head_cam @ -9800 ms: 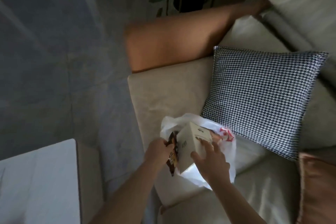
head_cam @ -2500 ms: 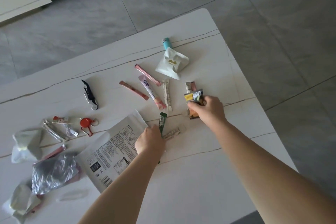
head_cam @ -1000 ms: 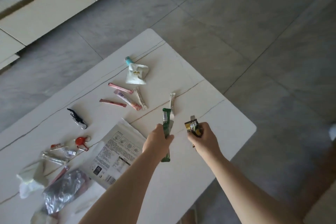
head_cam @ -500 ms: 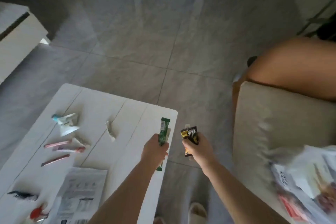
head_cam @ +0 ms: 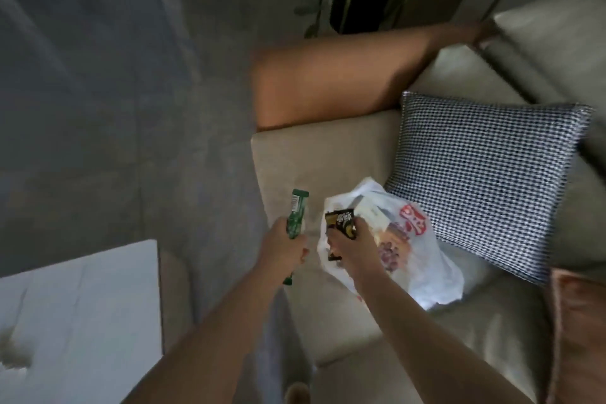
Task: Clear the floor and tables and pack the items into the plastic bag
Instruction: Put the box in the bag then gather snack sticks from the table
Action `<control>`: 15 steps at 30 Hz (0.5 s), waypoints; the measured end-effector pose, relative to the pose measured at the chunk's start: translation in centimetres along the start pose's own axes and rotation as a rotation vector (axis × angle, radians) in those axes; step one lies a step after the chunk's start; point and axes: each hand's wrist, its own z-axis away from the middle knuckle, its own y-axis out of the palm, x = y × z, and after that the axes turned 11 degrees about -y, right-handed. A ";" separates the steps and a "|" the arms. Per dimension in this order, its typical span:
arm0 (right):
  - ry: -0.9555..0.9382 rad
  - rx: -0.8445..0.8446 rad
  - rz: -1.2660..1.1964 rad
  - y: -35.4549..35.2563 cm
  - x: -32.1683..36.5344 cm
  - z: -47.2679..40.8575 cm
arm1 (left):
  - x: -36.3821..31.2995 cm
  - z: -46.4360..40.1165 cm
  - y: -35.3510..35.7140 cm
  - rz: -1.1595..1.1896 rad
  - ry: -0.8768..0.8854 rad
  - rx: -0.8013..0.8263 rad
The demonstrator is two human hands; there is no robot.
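Two hands reach out over the edge of a beige sofa [head_cam: 305, 157]. The left hand [head_cam: 282, 251] is curled round a long green sachet [head_cam: 66, 216] — upright, its top well clear of the fist. The right hand [head_cam: 352, 248] pinches a small black-and-yellow packet [head_cam: 341, 220] right at the mouth of the white plastic bag [head_cam: 423, 269], which lies on the sofa seat with packed items showing through its side. A houndstooth cushion [head_cam: 485, 180] sits just beside the bag, an orange cushion [head_cam: 328, 79] farther back. The white desk [head_cam: 82, 315] shows at lower left — grey tiled floor [head_cam: 114, 108] beyond it.
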 end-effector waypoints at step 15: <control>0.262 -0.141 -0.084 -12.9 -6.2 -4.0 | -2.4 -0.6 14.9 -0.255 -0.102 0.261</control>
